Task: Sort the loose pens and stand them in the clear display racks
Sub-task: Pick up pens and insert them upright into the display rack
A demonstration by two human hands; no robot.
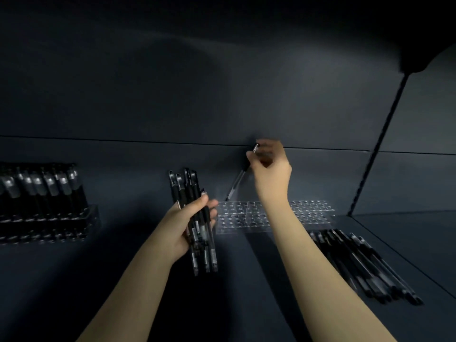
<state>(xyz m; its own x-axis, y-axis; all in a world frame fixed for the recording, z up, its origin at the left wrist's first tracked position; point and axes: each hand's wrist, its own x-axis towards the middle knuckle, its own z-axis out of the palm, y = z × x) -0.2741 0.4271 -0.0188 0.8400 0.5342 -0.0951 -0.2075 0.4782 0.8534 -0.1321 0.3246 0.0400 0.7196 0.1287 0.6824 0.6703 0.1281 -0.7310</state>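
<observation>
Matte shelf [118, 272], clear holed rack [313, 215] (glossy pens [188, 186])

Matte dark-blue shelf board [61, 280] lies below the matte dark-blue back panel [197, 82]. A thin horizontal seam [123, 141] crosses the panel; a black slotted upright strip [382, 134] bounds its right edge.
</observation>
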